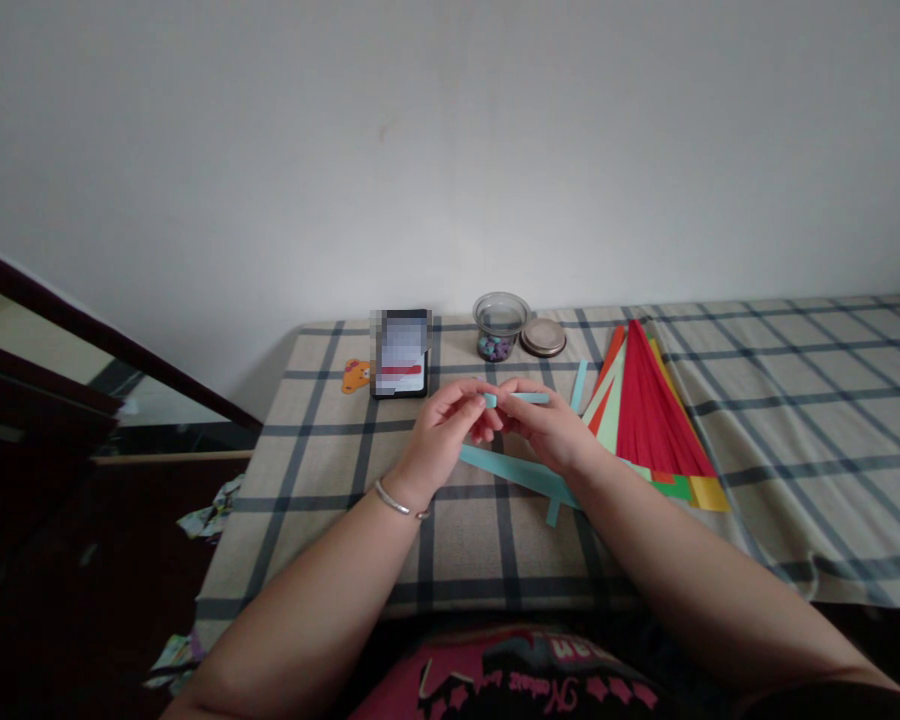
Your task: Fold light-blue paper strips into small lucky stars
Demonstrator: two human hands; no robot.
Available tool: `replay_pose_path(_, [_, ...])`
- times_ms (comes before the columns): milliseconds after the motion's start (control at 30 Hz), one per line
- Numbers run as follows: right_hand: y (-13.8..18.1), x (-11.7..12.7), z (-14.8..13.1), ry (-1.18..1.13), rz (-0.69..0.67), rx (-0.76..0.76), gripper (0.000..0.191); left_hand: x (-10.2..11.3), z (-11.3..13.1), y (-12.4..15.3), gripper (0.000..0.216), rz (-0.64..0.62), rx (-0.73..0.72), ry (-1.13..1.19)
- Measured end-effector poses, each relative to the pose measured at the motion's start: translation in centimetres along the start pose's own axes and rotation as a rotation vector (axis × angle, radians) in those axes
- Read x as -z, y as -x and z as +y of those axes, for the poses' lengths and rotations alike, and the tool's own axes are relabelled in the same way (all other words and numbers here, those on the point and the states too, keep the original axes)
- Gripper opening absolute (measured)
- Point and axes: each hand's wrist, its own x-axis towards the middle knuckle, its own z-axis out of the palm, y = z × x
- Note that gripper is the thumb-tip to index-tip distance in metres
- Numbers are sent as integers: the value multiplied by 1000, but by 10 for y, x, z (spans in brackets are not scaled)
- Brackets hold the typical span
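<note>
Plainly pale turquoise, slim and straight-edged, the finger-held strip (532, 398)

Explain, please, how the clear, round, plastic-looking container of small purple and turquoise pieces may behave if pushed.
The container might tip if pushed high, since it narrows downward. It is probably light, because the pieces fill only its lower part. They could spill, as the round greyish lid lies beside it.
</note>
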Motion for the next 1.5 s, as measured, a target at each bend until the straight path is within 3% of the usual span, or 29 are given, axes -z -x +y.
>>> replay_pose_path(367, [-1, 0, 3, -31, -55, 40, 32, 3, -7, -2, 24, -54, -21, 29])
replay_pose_path(767, [-4, 3, 2, 8, -85, 52, 31, 1, 1, 0, 25, -28, -184, -268])
replay_pose_path(933, [-5, 2, 2, -14, -32, 59, 30, 3, 1, 3, 25, -56, -265, -339])
replay_pose_path(1200, [-5, 1, 2, 12, 72, 67, 32, 2, -1, 2, 23, -13, -275, -340])
replay_pose_path(1500, [-5, 0, 0, 72, 96, 94, 33, 1, -2, 1, 23, 26, -228, -281])
